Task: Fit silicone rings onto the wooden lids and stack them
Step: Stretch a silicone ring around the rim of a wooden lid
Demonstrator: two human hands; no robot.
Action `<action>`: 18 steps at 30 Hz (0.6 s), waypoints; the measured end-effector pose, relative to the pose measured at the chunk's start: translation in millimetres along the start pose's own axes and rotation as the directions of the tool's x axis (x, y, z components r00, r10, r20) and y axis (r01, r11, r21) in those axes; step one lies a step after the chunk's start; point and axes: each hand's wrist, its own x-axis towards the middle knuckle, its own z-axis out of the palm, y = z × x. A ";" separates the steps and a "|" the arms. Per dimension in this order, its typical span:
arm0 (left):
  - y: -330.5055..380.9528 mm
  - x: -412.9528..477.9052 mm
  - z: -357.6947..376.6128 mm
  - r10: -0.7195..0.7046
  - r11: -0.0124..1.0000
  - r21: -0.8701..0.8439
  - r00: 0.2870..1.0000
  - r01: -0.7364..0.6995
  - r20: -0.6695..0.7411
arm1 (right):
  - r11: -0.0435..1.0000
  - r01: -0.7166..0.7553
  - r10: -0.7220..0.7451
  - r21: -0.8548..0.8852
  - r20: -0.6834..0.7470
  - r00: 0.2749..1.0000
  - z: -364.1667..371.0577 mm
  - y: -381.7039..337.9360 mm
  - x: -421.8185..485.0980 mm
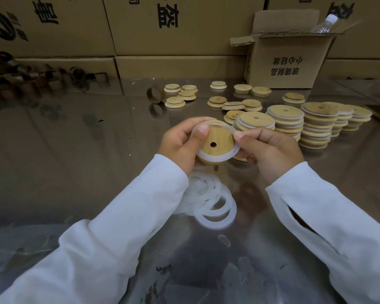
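Your left fingers (203, 130) grip the round wooden lid (219, 139), right fingers (247, 135) pinching its white silicone ring (215, 158) on; ringed stacks (316, 126) stand just beyond them, bare lids (180, 95) wait farther back.

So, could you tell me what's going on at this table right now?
A person is fitting a silicone ring onto a wooden lid. The left hand grips the lid while the right hand pinches the ring's edge. More loose rings lie on the table beneath; finished stacks stand to the right, bare lids farther back.
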 end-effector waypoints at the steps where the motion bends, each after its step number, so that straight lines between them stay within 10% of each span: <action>1: -0.2 -0.3 0.2 0.004 1.000 0.007 1.000 -0.004 0.007 | 1.000 -0.009 0.009 -0.004 -0.009 1.000 -0.2 -0.2 0.6; 18: -2.0 1.2 1.7 -0.026 1.000 0.014 0.995 0.027 -0.100 | 1.000 0.020 -0.020 -0.011 0.019 1.000 4.3 8.7 -0.6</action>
